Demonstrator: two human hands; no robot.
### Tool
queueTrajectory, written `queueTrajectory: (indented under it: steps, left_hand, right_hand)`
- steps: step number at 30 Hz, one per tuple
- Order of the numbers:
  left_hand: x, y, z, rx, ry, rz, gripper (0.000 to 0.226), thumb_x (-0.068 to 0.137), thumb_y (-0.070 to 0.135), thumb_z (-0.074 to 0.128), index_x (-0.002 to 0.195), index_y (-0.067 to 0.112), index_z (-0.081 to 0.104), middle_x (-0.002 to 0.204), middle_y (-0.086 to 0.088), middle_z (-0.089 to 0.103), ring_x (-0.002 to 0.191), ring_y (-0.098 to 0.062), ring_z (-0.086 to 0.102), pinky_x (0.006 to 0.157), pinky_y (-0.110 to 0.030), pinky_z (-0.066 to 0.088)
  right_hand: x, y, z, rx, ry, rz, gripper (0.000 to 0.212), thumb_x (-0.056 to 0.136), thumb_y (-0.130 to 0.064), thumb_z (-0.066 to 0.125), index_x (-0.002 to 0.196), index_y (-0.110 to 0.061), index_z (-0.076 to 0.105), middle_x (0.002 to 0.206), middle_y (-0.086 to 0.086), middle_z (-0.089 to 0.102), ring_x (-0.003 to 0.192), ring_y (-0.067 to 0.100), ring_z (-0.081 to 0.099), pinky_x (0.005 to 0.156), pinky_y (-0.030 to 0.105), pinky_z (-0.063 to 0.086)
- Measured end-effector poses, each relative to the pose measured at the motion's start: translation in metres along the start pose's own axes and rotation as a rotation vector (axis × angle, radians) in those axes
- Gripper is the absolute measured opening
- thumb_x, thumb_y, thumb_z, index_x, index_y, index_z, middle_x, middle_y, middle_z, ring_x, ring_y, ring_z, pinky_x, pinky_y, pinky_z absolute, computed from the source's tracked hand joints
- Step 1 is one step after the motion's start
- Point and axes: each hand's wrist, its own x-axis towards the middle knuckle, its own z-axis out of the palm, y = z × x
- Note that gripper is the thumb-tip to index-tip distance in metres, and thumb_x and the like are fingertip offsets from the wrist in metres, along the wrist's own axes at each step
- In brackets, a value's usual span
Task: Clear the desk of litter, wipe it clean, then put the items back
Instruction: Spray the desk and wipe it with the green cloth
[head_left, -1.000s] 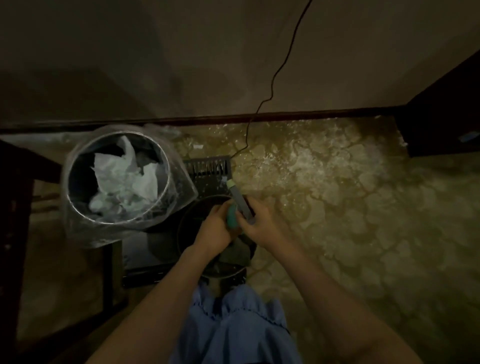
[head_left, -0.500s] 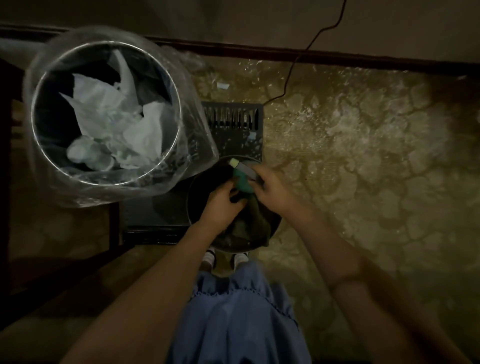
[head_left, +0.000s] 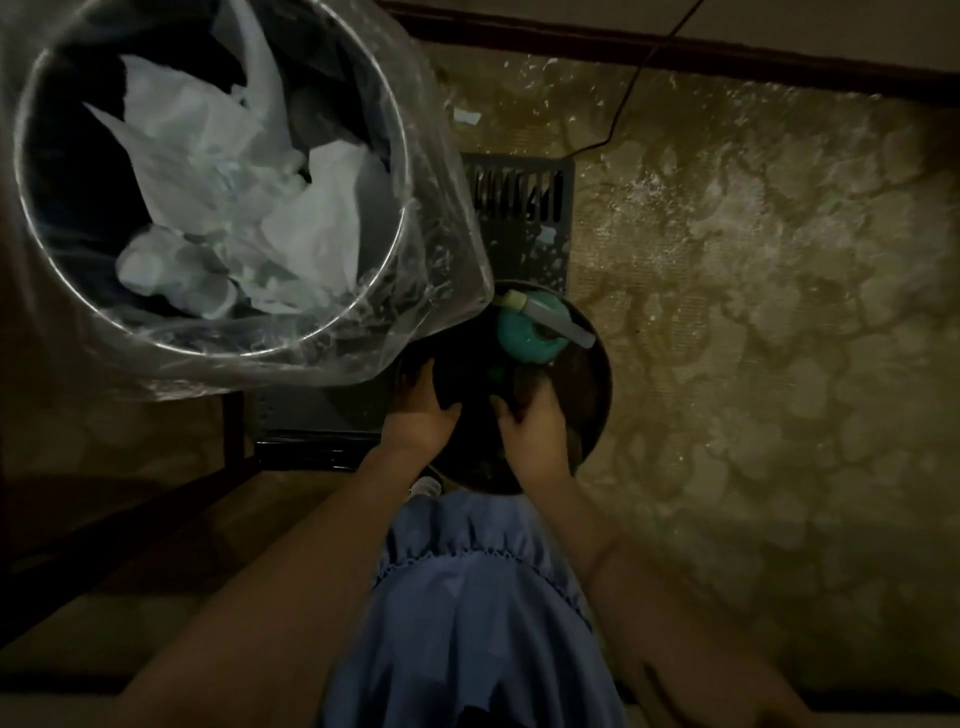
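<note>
Floor (head_left: 779, 322): mottled yellow-brown surface with a cracked stone pattern, scattered with pale specks. It fills the right half of the head view. A dark skirting strip (head_left: 675, 54) runs along its far edge, below a plain wall. One thin black cable (head_left: 631, 98) descends from the wall to the floor.

Waste bin (head_left: 218, 332): one, round, metal-rimmed, lined with a clear plastic bag (head_left: 447, 218) folded over the rim. It occupies the upper left. Inside lies crumpled white paper (head_left: 234, 208); the number of pieces cannot be told.

Dark frame (head_left: 234, 436): lower left, partly in shadow; its type cannot be told.

Garment (head_left: 467, 597): one blue gathered fabric, bottom centre, between both forearms.

Grey slotted panel (head_left: 519, 202): one, flat on the floor, just beyond the bin and the bowl.

Dark round bowl (head_left: 597, 405): one, on the floor beside the bin, its near-left part under the bag's overhang.

Bowl contents: one teal ring-shaped item (head_left: 524, 338) at the far side, with one pale tube-shaped item (head_left: 556, 317), yellow-capped, lying across it. What they are cannot be told.

Hands: two. The left hand (head_left: 426, 410) reaches into the bowl's left side, fingers extended downward into shadow. The right hand (head_left: 530, 426) reaches into the middle, fingers bent into the dark interior. Whether either hand holds anything cannot be told.
</note>
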Motion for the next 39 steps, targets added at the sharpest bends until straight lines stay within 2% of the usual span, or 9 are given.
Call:
queueTrajectory:
  steps: [5, 10, 15, 19, 24, 26, 30, 35, 39]
  left_hand:
    - [0.014, -0.011, 0.006, 0.033, 0.000, -0.050, 0.067, 0.096, 0.030, 0.051, 0.149, 0.008, 0.017, 0.152, -0.017, 0.026, 0.138, -0.031, 0.030, 0.112, -0.036, 0.028]
    - [0.017, -0.004, 0.011, 0.153, 0.026, -0.074, 0.046, 0.100, 0.035, 0.040, 0.129, 0.000, 0.045, 0.130, -0.021, 0.052, 0.116, -0.034, 0.052, 0.096, -0.038, 0.044]
    - [-0.016, 0.007, 0.003, 0.092, 0.065, 0.025, 0.039, 0.101, 0.026, 0.040, 0.123, -0.005, 0.044, 0.121, -0.025, 0.055, 0.105, -0.035, 0.055, 0.081, -0.033, 0.041]
    - [-0.063, 0.032, -0.020, -0.068, 0.059, 0.177, 0.033, 0.100, 0.024, 0.043, 0.120, -0.002, 0.047, 0.105, -0.021, 0.062, 0.088, -0.030, 0.060, 0.067, -0.029, 0.043]
    - [-0.134, 0.071, -0.059, -0.194, 0.019, 0.331, 0.027, 0.097, 0.032, 0.048, 0.103, 0.008, 0.060, 0.093, -0.007, 0.066, 0.083, -0.020, 0.064, 0.075, -0.033, 0.054]
    - [-0.162, 0.084, -0.077, -0.188, 0.080, 0.377, 0.027, 0.097, 0.032, 0.049, 0.096, 0.008, 0.062, 0.088, -0.007, 0.067, 0.080, -0.019, 0.064, 0.074, -0.032, 0.053]
    - [-0.216, 0.096, -0.117, -0.126, 0.338, 0.420, 0.022, 0.097, 0.025, 0.050, 0.093, 0.009, 0.063, 0.088, -0.009, 0.067, 0.078, -0.017, 0.061, 0.067, -0.031, 0.046]
    - [-0.278, 0.084, -0.173, -0.129, 0.599, 0.390, 0.015, 0.097, 0.023, 0.050, 0.087, 0.015, 0.059, 0.073, 0.004, 0.059, 0.072, -0.016, 0.057, 0.060, -0.026, 0.036]
    - [-0.324, 0.037, -0.208, -0.222, 0.715, 0.339, 0.016, 0.097, 0.026, 0.048, 0.094, 0.017, 0.061, 0.077, 0.003, 0.062, 0.069, -0.010, 0.059, 0.060, -0.025, 0.046]
  right_hand:
    - [0.021, -0.002, 0.042, 0.007, 0.000, 0.159, 0.048, 0.093, -0.026, 0.060, 0.124, 0.006, 0.043, 0.128, 0.023, 0.048, 0.116, 0.033, 0.050, 0.087, 0.025, 0.037]
    - [0.024, -0.004, 0.058, 0.107, -0.035, 0.297, 0.044, 0.097, -0.030, 0.053, 0.125, 0.002, 0.044, 0.126, 0.020, 0.056, 0.115, 0.030, 0.055, 0.077, 0.017, 0.033]
    - [-0.002, -0.019, 0.040, 0.163, -0.005, 0.177, 0.029, 0.097, -0.020, 0.053, 0.110, 0.005, 0.049, 0.108, 0.022, 0.063, 0.100, 0.031, 0.061, 0.070, 0.016, 0.038]
    - [-0.035, -0.047, -0.009, 0.229, 0.034, 0.024, 0.024, 0.097, -0.019, 0.052, 0.111, 0.001, 0.052, 0.103, 0.011, 0.063, 0.087, 0.011, 0.057, 0.066, 0.004, 0.040]
    - [-0.081, -0.089, -0.078, 0.301, 0.051, -0.112, 0.026, 0.096, -0.028, 0.053, 0.113, -0.008, 0.058, 0.093, -0.008, 0.062, 0.079, -0.004, 0.058, 0.069, 0.009, 0.047]
    - [-0.096, -0.111, -0.098, 0.331, 0.032, -0.165, 0.022, 0.096, -0.031, 0.053, 0.111, -0.015, 0.057, 0.092, -0.011, 0.063, 0.081, 0.002, 0.061, 0.071, 0.014, 0.050]
    - [-0.128, -0.167, -0.129, 0.341, -0.023, -0.266, 0.020, 0.094, -0.041, 0.053, 0.102, -0.023, 0.058, 0.095, 0.000, 0.066, 0.085, 0.017, 0.066, 0.077, 0.043, 0.057]
    - [-0.167, -0.241, -0.134, 0.262, -0.141, -0.518, 0.025, 0.095, -0.037, 0.053, 0.101, -0.013, 0.059, 0.092, 0.002, 0.064, 0.084, 0.015, 0.064, 0.065, 0.022, 0.052]
    - [-0.207, -0.281, -0.097, 0.192, -0.314, -0.648, 0.013, 0.096, -0.033, 0.054, 0.088, -0.022, 0.054, 0.084, -0.005, 0.061, 0.073, 0.002, 0.058, 0.054, 0.010, 0.044]
